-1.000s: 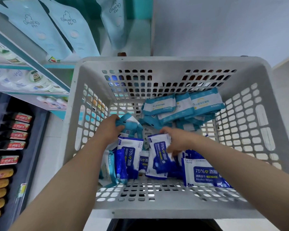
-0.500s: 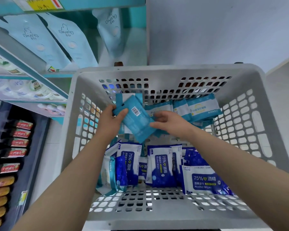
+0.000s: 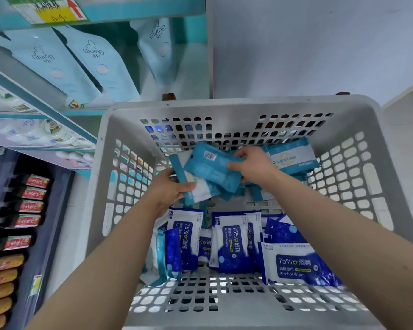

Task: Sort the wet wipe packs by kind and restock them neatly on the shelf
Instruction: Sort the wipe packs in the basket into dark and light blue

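A grey perforated basket (image 3: 227,107) fills the middle of the view. Dark blue and white 75% alcohol wipe packs (image 3: 234,244) stand in its near half. Light teal wipe packs (image 3: 292,158) lie against its far wall. My left hand (image 3: 169,189) grips a teal and white pack (image 3: 200,190) above the basket floor. My right hand (image 3: 253,166) holds a teal pack (image 3: 211,166) with its barcode side up, overlapping the one in my left hand.
Shelves (image 3: 41,108) rise at the left, with tall pale blue Giving pouches (image 3: 98,65) on an upper level and a price label (image 3: 48,9) above. Small dark bottles with red labels (image 3: 31,194) fill a lower tray. A plain white wall stands behind the basket.
Both hands came up from the alcohol packs and moved toward the far side. My left hand brought teal packs up, and my right hand took hold of one there.
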Available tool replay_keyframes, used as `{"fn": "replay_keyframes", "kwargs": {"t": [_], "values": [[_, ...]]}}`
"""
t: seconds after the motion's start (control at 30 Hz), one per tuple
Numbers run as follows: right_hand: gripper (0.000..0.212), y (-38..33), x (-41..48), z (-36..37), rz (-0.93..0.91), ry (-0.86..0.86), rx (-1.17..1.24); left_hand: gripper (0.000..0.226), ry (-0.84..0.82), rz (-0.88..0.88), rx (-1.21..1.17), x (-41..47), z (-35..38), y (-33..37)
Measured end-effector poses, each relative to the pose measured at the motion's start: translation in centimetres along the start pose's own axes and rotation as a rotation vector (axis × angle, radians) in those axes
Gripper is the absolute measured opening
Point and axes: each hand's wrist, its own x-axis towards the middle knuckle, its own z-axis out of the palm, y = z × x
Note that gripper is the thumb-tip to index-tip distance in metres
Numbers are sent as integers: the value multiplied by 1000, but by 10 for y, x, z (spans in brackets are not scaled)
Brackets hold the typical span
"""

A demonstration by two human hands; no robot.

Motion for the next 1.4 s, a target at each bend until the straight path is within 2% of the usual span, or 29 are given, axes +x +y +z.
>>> {"fn": "replay_keyframes", "kwargs": {"t": [0.1, 0.2, 0.27, 0.37, 0.47, 0.53, 0.6, 0.77, 0.87, 0.97, 1.07, 1.23, 1.3, 1.4], "values": [[33, 2, 9, -9, -66, 54, -148, 43, 227, 120, 299, 1, -17, 3], [36, 1, 14, -10, -137, 74, -293, 31, 392, 317, 369, -3, -24, 4], [30, 2, 20, -7, -151, 113, -302, 27, 355, 387, 381, -3, -18, 4], [32, 2, 27, -3, -24, 115, -10, 32, 254, 431, 386, 10, -5, 2], [36, 5, 23, -4, -32, 166, 41, 35, 135, 482, 542, 26, 8, -3], [34, 6, 20, -6, -89, 185, -4, 33, -40, 462, 723, 33, 16, -10], [30, 8, 18, -8, -102, 167, -25, 34, -118, 423, 806, 37, 19, -14], [17, 9, 10, -4, -111, 133, 39, 37, -103, 384, 870, 47, 13, -1], [14, 7, -2, 2, -82, 22, 17, 42, -18, 324, 881, 40, -1, 7], [20, 11, -14, 19, -27, -164, -58, 53, 40, 129, 859, 18, -20, 7], [24, 16, -25, 40, -31, -324, -230, 60, -24, -36, 1027, -12, -29, 3], [39, 30, -30, 82, -40, -451, -407, 46, -39, -129, 1156, -39, -27, -5], [31, 32, -30, 94, -27, -435, -425, 42, -39, -139, 1166, -40, -30, -9], [12, 29, -33, 94, 40, -453, -318, 39, 8, -96, 1188, -35, -35, -18]]}}
